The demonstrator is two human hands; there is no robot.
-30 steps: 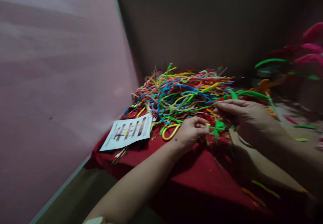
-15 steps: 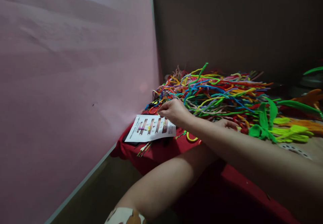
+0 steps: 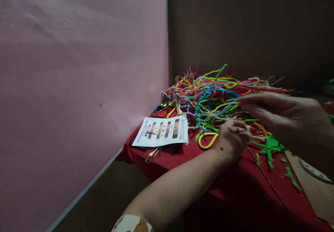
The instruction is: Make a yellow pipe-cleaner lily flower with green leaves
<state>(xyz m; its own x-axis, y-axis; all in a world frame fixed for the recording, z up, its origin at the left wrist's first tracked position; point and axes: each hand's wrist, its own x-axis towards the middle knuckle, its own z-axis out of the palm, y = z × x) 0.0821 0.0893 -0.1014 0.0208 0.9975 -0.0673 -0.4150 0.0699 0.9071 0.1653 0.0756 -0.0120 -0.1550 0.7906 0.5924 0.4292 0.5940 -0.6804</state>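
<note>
My left hand (image 3: 232,139) is low over the red cloth, its fingers pinched together on a small pale-yellow piece (image 3: 247,128). Its exact shape is mostly hidden by the fingertips. Up and to the right is my right hand (image 3: 284,115), blurred, thumb and fingers drawn together and pointing left; anything between them is too smeared to make out. Behind both hands spreads a big heap of colourful pipe cleaners (image 3: 208,92). Yellow scissor handles (image 3: 208,140) lie just left of my left hand. Green pipe-cleaner work (image 3: 272,146) rests to its right.
A printed paper sheet (image 3: 163,139) lies at the table's left end, by the pink wall (image 3: 104,68). Red-handled scissors (image 3: 162,113) sit behind it. A thin dark stem (image 3: 268,181) and a brown board (image 3: 305,183) with a holed white disc (image 3: 314,169) lie to the right on the red cloth (image 3: 235,190).
My right hand has moved from above the paper sheet back to the right, beside and above my left hand. My left hand stays pinched on the small piece. The view has turned slightly.
</note>
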